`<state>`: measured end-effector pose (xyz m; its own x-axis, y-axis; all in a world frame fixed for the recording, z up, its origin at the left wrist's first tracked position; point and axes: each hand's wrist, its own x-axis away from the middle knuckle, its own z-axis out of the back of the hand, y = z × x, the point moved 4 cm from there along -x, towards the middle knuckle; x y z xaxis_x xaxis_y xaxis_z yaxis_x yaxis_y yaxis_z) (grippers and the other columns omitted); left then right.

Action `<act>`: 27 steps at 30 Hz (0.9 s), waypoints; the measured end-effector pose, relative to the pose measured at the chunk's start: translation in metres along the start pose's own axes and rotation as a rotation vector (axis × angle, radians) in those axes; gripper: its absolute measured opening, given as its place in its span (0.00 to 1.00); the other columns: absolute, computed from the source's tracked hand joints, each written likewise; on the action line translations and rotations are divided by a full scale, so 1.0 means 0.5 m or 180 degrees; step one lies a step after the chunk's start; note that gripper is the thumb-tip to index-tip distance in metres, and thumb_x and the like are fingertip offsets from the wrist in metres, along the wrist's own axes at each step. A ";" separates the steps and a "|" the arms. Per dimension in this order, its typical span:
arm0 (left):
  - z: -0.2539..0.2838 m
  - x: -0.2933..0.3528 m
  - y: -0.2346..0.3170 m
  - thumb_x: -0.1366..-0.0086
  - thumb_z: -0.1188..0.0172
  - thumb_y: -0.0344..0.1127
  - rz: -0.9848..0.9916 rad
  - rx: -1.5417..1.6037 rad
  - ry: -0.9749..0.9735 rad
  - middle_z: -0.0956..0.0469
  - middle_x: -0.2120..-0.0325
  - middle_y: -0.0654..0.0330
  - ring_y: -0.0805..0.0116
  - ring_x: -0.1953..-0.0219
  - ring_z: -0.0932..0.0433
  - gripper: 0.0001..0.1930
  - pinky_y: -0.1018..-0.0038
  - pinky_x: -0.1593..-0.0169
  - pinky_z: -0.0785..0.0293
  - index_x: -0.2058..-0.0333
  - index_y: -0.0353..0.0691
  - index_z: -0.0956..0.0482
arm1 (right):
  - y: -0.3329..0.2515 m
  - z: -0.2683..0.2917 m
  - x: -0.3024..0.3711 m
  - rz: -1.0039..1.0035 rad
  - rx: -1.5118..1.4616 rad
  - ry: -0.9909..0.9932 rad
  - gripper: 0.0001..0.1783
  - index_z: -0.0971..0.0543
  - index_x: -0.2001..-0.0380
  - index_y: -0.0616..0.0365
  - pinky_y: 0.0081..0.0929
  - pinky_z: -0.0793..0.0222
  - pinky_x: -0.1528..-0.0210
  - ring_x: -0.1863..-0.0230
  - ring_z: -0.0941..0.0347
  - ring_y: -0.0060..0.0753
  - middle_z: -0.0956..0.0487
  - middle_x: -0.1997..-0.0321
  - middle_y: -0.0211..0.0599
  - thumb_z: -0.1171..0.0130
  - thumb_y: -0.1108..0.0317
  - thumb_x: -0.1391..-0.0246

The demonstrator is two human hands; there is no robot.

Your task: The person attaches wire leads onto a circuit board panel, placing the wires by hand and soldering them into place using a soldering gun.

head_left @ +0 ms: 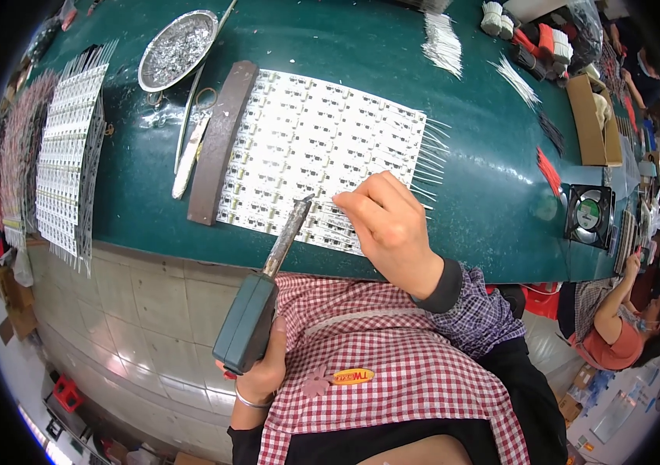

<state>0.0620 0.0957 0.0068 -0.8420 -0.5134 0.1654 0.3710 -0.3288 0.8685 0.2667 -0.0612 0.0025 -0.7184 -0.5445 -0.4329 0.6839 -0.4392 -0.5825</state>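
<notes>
My left hand [269,363] is wrapped around the dark green grip of a soldering iron [246,322]. Its tarnished metal barrel points up and right, with the tip over the lower part of a white circuit board panel [322,139]. Rows of small dark components cover the panel. Just right of the tip, my right hand [392,232] has thumb and forefinger pinched together above the panel; whatever is between them is too small to make out. Thin white wires [432,155] stick out past the panel's right edge, and several more lie under my right hand.
A brown bar [221,147] lies along the panel's left edge. Beyond it are a tweezers-like tool [189,159] and a metal bowl [146,66] of silvery scraps. More wired panels [70,163] stand at left. A small fan [587,215] and cardboard box [587,128] are at right; a co-worker [617,329] sits beyond.
</notes>
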 end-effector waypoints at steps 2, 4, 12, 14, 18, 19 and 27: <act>0.000 -0.002 -0.001 0.42 0.32 0.25 0.0011 0.0006 -0.0007 0.20 0.59 0.56 0.67 0.58 0.21 0.18 0.72 0.53 0.25 0.52 0.31 0.22 | 0.004 -0.007 0.003 0.0011 -0.0012 -0.0038 0.11 0.21 0.69 0.60 0.31 0.34 0.70 0.70 0.31 0.35 0.30 0.73 0.33 0.39 0.81 0.59; -0.001 -0.005 -0.001 0.42 0.32 0.25 0.0019 0.0011 -0.0015 0.19 0.59 0.56 0.67 0.58 0.21 0.18 0.72 0.54 0.25 0.53 0.31 0.22 | 0.006 -0.009 0.003 0.0021 -0.0023 -0.0071 0.11 0.21 0.69 0.59 0.30 0.34 0.70 0.69 0.31 0.35 0.30 0.72 0.33 0.39 0.82 0.60; -0.011 -0.013 -0.012 0.42 0.32 0.27 -0.0209 -0.0045 -0.0089 0.19 0.61 0.56 0.69 0.60 0.21 0.16 0.74 0.55 0.25 0.54 0.31 0.21 | 0.007 -0.007 -0.001 -0.0108 0.0051 -0.0066 0.11 0.18 0.69 0.58 0.31 0.34 0.73 0.71 0.30 0.36 0.29 0.75 0.34 0.37 0.82 0.58; -0.018 -0.026 -0.003 0.46 0.32 0.25 -0.0352 -0.0095 0.0060 0.19 0.66 0.54 0.66 0.67 0.20 0.13 0.73 0.62 0.25 0.60 0.30 0.20 | 0.007 -0.011 0.000 -0.0100 0.0045 -0.0057 0.11 0.18 0.69 0.58 0.31 0.34 0.73 0.72 0.30 0.36 0.29 0.75 0.34 0.37 0.82 0.59; -0.018 -0.033 0.007 0.49 0.32 0.23 -0.0358 -0.0138 0.0117 0.20 0.71 0.53 0.63 0.73 0.20 0.10 0.72 0.69 0.24 0.66 0.30 0.19 | 0.008 -0.008 0.002 -0.0036 0.0138 -0.0107 0.14 0.20 0.67 0.58 0.30 0.33 0.70 0.69 0.31 0.33 0.31 0.72 0.32 0.42 0.82 0.61; -0.017 -0.032 0.008 0.49 0.32 0.23 -0.0357 -0.0145 0.0118 0.20 0.71 0.53 0.63 0.73 0.20 0.10 0.72 0.69 0.24 0.66 0.30 0.19 | 0.009 -0.009 0.003 -0.0037 0.0132 -0.0105 0.14 0.20 0.67 0.58 0.30 0.33 0.70 0.69 0.31 0.33 0.31 0.72 0.32 0.42 0.82 0.61; -0.010 -0.010 0.002 0.42 0.32 0.25 -0.0166 0.0076 0.0068 0.20 0.63 0.59 0.71 0.64 0.22 0.16 0.75 0.60 0.26 0.55 0.30 0.22 | 0.008 -0.011 0.002 -0.0030 0.0146 0.0006 0.14 0.18 0.69 0.58 0.29 0.34 0.74 0.73 0.30 0.34 0.29 0.75 0.33 0.38 0.84 0.63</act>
<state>0.0685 0.0943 0.0044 -0.8513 -0.5131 0.1098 0.3173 -0.3366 0.8866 0.2680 -0.0593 -0.0039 -0.7251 -0.5387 -0.4289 0.6822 -0.4768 -0.5544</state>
